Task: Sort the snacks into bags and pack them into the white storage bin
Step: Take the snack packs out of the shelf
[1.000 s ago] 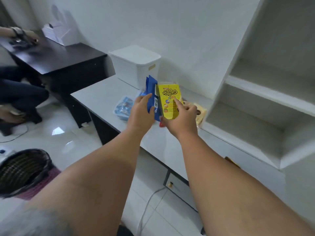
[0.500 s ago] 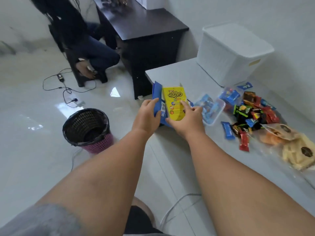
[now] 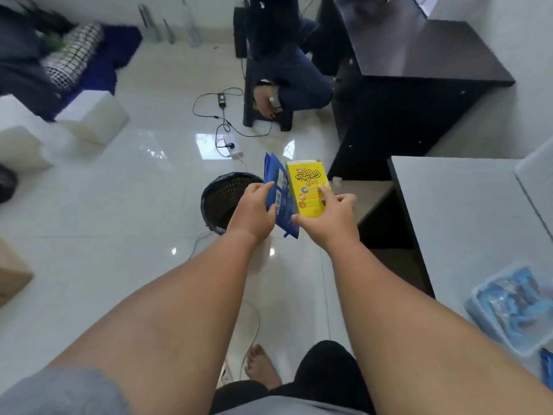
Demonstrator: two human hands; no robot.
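My left hand [image 3: 254, 212] grips a blue snack packet [image 3: 279, 193], held upright. Right beside it, my right hand [image 3: 329, 218] holds a yellow snack box [image 3: 308, 187] with its top flap open. Both items hang in the air above the floor, just right of a black waste basket [image 3: 223, 196]. A clear bag of blue-wrapped snacks [image 3: 514, 304] lies on the grey table [image 3: 457, 217] at the right. The corner of the white storage bin [image 3: 538, 169] shows at the right edge.
A dark desk [image 3: 419, 70] stands at the back right, with a seated person [image 3: 293, 70] on a dark stool. A charger cable and a power strip [image 3: 230, 145] lie on the glossy white floor. White blocks [image 3: 89, 115] and a cardboard box [image 3: 12, 274] sit at the left.
My view has swung left and down, from the table with the snacks to the floor. Both hands carried the blue packet and the yellow box away from the table to above the waste basket.
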